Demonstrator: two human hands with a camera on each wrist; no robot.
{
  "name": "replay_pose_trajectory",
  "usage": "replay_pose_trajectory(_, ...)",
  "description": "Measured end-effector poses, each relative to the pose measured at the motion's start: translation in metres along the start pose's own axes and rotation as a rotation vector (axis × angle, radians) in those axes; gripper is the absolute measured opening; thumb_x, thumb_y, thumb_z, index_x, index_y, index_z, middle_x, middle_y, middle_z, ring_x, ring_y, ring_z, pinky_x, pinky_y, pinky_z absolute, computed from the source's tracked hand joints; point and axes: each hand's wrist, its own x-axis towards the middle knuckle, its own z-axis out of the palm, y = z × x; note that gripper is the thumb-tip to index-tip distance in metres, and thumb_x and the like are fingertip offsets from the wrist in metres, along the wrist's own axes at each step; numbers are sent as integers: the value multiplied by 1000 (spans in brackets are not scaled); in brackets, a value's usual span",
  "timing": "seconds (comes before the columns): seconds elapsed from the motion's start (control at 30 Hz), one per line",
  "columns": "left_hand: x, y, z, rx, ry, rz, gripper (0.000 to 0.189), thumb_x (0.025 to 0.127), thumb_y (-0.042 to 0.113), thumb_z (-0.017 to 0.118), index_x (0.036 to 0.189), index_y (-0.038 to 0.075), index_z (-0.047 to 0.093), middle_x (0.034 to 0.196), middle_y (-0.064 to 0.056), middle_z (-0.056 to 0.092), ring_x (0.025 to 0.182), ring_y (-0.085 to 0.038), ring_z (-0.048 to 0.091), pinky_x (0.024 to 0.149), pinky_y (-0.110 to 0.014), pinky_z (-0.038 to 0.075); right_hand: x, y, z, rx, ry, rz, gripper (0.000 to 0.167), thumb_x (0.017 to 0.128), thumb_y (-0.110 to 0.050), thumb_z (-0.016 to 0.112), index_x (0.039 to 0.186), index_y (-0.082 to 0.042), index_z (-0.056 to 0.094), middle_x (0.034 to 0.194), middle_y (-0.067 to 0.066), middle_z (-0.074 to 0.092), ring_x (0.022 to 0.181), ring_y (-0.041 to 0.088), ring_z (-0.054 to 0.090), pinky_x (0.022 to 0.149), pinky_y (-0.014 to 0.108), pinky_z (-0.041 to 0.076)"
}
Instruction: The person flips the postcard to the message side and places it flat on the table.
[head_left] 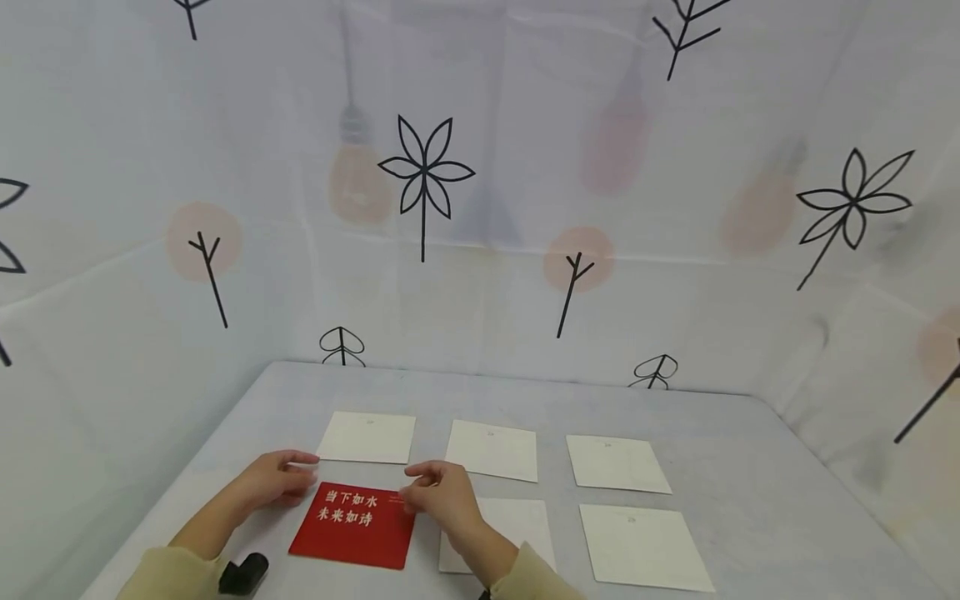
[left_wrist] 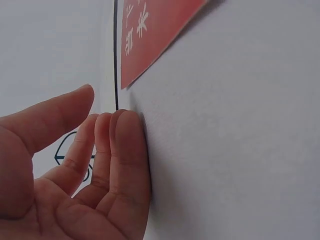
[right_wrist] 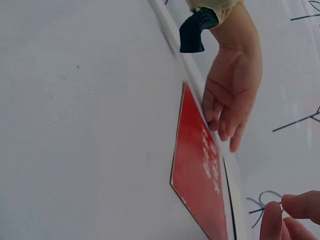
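A red card [head_left: 352, 527] with white Chinese characters lies at the front left of the table. My left hand [head_left: 273, 481] is just left of it, thumb and fingers apart and nothing between them; in the left wrist view, the left hand [left_wrist: 95, 170] has its fingers loosely bent beside the tabletop. My right hand [head_left: 447, 500] hangs over the red card's upper right corner, its fingertips overlapping that edge in the head view. From the right wrist, the right hand [right_wrist: 290, 220] shows bent fingertips to one side of the red card [right_wrist: 197, 165].
White cards lie in two rows: a back left card [head_left: 367, 437], a back middle card [head_left: 492, 450], a back right card [head_left: 618, 463], a front right card [head_left: 645, 546] and a front middle card [head_left: 517, 521] partly behind my right hand. A printed curtain [head_left: 487, 208] surrounds the table [head_left: 780, 517].
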Motion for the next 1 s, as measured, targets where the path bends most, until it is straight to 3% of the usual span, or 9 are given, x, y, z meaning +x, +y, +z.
replay_pose_trajectory(0.57,-15,-7,4,-41,-20,-19,44,86,16,67,120,-7,53,94,-11,65,79,-18,61,70,-33,55,-15,7,-7,-6,12,-9,23,76,2,71,99,4,66,71,4,59,56,12,61,58,28,55)
replay_pose_trajectory(1.0,-21,-10,5,-70,-29,-53,49,84,17,69,122,-8,50,95,-14,64,78,-19,60,70,-33,55,-11,12,-9,-64,-28,59,27,77,1,72,102,1,62,75,5,57,61,13,59,59,29,56)
